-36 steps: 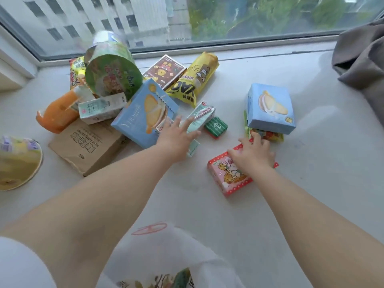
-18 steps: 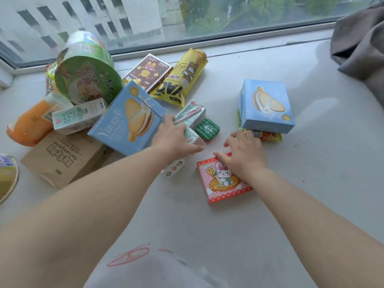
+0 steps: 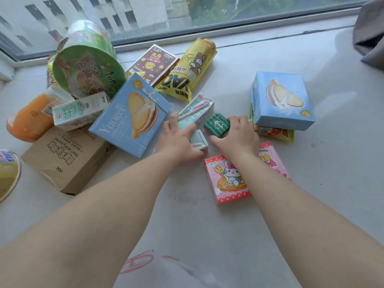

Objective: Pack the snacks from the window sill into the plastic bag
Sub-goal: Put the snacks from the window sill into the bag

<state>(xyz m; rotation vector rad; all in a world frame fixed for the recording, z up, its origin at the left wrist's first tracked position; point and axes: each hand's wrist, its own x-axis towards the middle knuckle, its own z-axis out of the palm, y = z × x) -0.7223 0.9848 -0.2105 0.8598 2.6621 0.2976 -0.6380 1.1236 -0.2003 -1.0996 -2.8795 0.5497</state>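
Snacks lie scattered on the pale window sill (image 3: 332, 163). My left hand (image 3: 178, 140) is curled over a small mint-green drink carton (image 3: 199, 140), and its fingers touch a second mint carton with a pink straw (image 3: 197, 111). My right hand (image 3: 236, 136) grips a small green box (image 3: 217, 126) between thumb and fingers; the box rests on the sill. A pink cartoon box (image 3: 226, 181) lies under my right wrist. The white plastic bag (image 3: 143, 265) with a red print shows at the bottom edge.
On the left are a blue biscuit box (image 3: 133, 115), a green noodle cup (image 3: 87, 65), a white carton (image 3: 79, 111), an orange bottle (image 3: 29, 119) and a brown box (image 3: 66, 161). A yellow packet (image 3: 187, 71) lies behind, a second blue box (image 3: 282, 100) right, grey cloth (image 3: 372, 32) far right.
My right hand has left the pink box and closed on the small green box. My left hand has pulled in and curled over the mint carton.
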